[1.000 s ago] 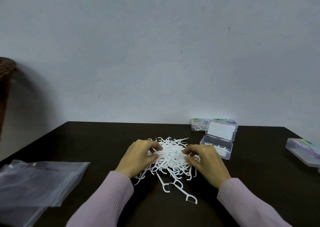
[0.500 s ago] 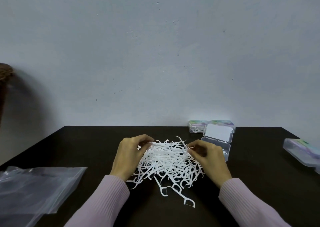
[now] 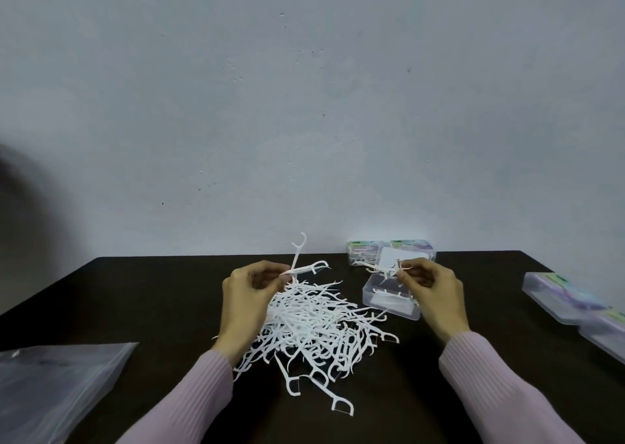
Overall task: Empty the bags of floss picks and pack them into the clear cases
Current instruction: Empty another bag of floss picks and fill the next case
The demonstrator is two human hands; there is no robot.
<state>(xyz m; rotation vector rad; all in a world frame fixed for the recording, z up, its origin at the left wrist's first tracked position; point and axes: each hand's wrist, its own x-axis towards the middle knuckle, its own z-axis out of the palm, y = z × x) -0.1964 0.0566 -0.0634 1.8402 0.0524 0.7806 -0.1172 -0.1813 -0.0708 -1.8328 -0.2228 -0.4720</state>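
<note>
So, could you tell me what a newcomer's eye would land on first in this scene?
Most likely the tangled white pile of floss picks at the middle of the dark table. Next, the left hand pinching a few picks above the pile, and the right hand holding a few picks over the open clear case just right of it. Empty plastic bags lie at the near left.

Dark table [image 3: 142,294]; pale grey wall [image 3: 304,105] behind

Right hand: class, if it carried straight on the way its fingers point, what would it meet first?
Probably the open clear case right beneath the right hand and its pinched floss picks; depth is uncertain.
</note>
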